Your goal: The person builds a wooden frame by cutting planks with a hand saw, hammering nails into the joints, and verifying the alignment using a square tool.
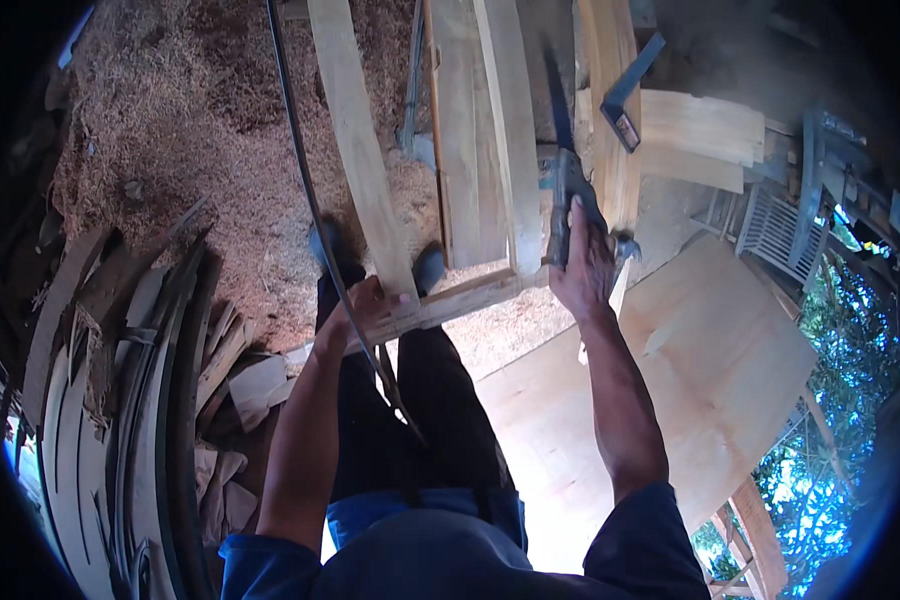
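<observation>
The right hand [585,265] was closed around the grip of a handheld power tool [562,190], a dark grey-blue body with a long, narrow dark blade or bar projecting from its front. The tool's long axis ran almost straight away from the person, toward the top of the view, and the blade pointed the same way. It lay in the gap between two pale planks of a wooden frame [450,295]; whether the blade touched the wood could not be determined.

The left hand [370,305] was clamped on the near crosspiece of the frame, beside the end of a long light plank [355,140]. That plank ran away from the person, leaning slightly to the left. A black cable [300,150] passed over the left wrist and continued up across the sawdust.

The frame's planks were unfinished pale wood, laid roughly parallel, with a metal square [625,100] resting on the rightmost one. The person's two shoes [428,268] stood just beneath the crosspiece.

Sawdust [200,150] covered the ground to the upper left. Curved strips of scrap wood [120,400] were stacked at the left. A large flat sheet of plywood [670,380] lay to the right. No containers with visible contents were identifiable.
</observation>
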Action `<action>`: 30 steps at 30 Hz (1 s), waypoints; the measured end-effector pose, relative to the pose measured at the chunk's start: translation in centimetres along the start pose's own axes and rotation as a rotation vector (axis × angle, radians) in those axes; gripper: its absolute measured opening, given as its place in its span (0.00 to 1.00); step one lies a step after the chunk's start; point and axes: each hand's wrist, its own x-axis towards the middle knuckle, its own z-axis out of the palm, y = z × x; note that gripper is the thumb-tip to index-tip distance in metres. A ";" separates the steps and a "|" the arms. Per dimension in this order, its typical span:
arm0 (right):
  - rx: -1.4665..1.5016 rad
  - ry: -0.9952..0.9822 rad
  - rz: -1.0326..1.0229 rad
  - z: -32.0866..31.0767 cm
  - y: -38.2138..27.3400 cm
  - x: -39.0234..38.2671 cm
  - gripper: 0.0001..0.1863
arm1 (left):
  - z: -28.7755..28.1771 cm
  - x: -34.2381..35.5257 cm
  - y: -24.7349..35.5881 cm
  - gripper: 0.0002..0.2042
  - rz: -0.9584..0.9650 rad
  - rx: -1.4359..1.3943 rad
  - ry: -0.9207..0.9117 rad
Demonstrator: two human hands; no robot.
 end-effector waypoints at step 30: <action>0.903 0.274 0.976 4.6 4.7 -15.6 0.26 | 1.2 -0.5 -0.1 0.24 0.081 0.386 0.170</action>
